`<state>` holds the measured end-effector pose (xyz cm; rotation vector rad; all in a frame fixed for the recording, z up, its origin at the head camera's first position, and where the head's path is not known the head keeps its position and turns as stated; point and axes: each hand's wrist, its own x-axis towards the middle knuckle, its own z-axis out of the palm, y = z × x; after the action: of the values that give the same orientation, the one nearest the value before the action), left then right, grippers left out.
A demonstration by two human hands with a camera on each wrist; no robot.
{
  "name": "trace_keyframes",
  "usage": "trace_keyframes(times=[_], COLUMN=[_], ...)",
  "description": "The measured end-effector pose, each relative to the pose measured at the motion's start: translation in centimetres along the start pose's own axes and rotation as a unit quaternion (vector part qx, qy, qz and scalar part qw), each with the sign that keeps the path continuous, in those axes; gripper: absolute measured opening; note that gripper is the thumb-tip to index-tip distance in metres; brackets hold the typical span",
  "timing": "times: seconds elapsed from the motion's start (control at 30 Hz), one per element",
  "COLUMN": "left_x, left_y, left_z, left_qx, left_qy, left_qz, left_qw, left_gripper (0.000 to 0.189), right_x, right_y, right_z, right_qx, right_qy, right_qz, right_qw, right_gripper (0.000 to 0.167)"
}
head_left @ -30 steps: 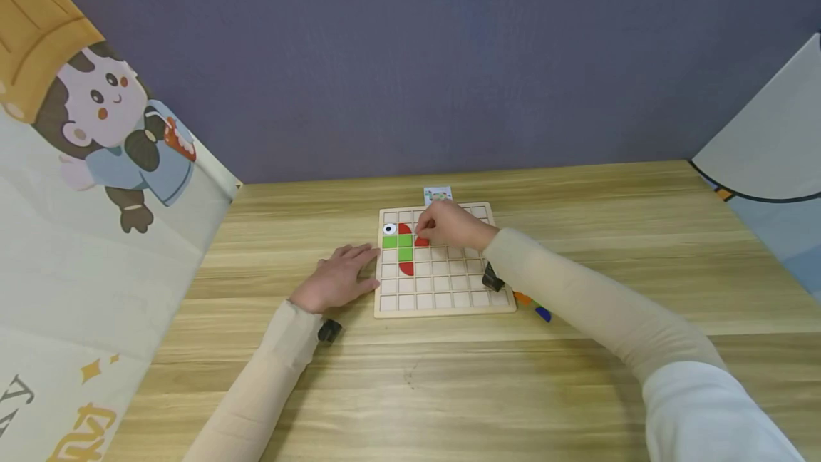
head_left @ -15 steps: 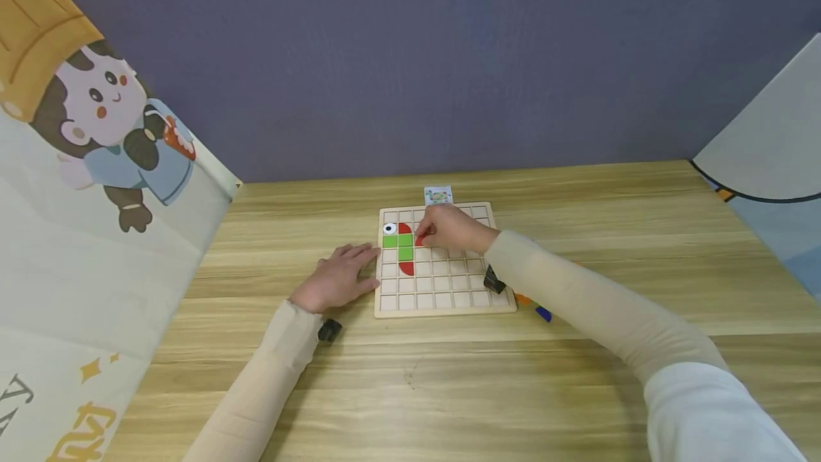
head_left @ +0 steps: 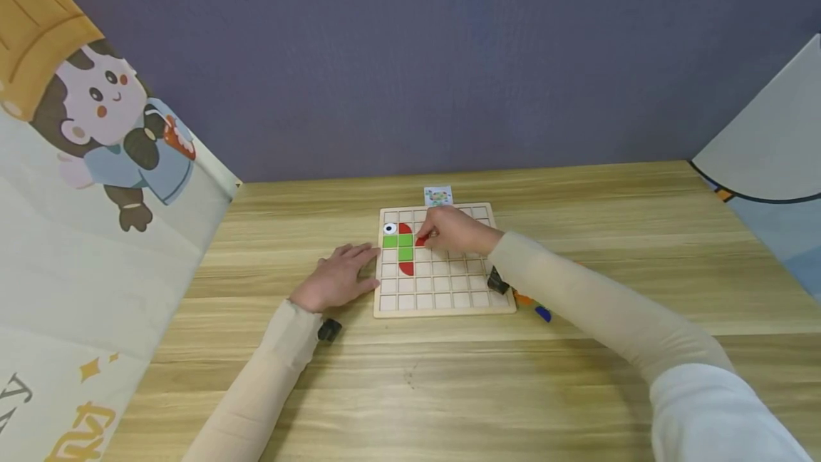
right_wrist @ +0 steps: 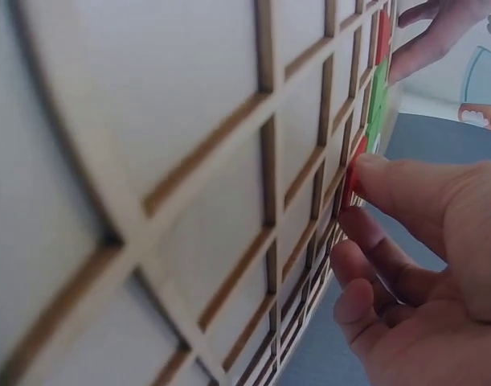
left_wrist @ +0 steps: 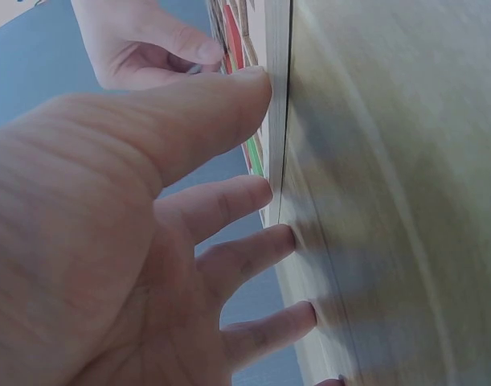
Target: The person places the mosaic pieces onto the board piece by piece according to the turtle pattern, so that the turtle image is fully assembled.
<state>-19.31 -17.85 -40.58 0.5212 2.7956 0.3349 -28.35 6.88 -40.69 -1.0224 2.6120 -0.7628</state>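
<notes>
My right hand (head_left: 452, 228) pinches a red rounded tile (right_wrist: 353, 173) between thumb and finger, low over the wooden grid board (head_left: 442, 301). The tile is at a cell right of the green squares, partly covered by the fingers. On the board's left side lie a white eye tile (head_left: 390, 229), two green square tiles (head_left: 405, 254), a red quarter-round tile (head_left: 404, 228) above and another red tile (head_left: 407, 269) below. My left hand (head_left: 340, 278) rests on the table with fingers spread, thumb and fingertips right at the board's left edge (left_wrist: 276, 121).
A small picture card (head_left: 438, 195) lies behind the board. Orange and green tiles and a blue tile (head_left: 543, 314) lie by the board's lower right corner, partly under the right forearm. A dark partition (head_left: 449, 63) stands along the table's back edge.
The right hand stays at the same cell, its fingers and the red tile shifting only slightly; the right forearm moves a little to the right. The left hand has not moved.
</notes>
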Motion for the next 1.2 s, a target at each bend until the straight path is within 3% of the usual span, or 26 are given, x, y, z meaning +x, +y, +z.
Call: trace_keyframes(times=[0.27,0.53,0.8,1.2], left_x=[-0.1,0.1,0.1,0.1], left_y=[0.1,0.2,0.3,0.2], left_z=[-0.1,0.0,0.0,0.1], left_qx=[0.002,-0.006,-0.004,0.000], left_qy=[0.002,0.004,0.005,-0.001], left_qz=[0.006,0.006,0.005,0.006], left_qw=[1.0000,1.0000,1.0000,1.0000], left_gripper=[0.062,0.063,0.063,0.064], right_x=[-1.6,-5.1,-8.9,-13.2], right_y=[0.8,2.8,5.4,8.4], right_z=[-1.3,-3.2,-5.0,-5.0], right_qx=[-0.006,0.021,-0.019,-0.052], right_qy=[0.022,0.038,0.048,0.055], right_qz=[-0.009,0.048,0.057,0.058], right_qw=[0.9997,0.9979,0.9971,0.9955], right_gripper=[0.019,0.019,0.019,0.020])
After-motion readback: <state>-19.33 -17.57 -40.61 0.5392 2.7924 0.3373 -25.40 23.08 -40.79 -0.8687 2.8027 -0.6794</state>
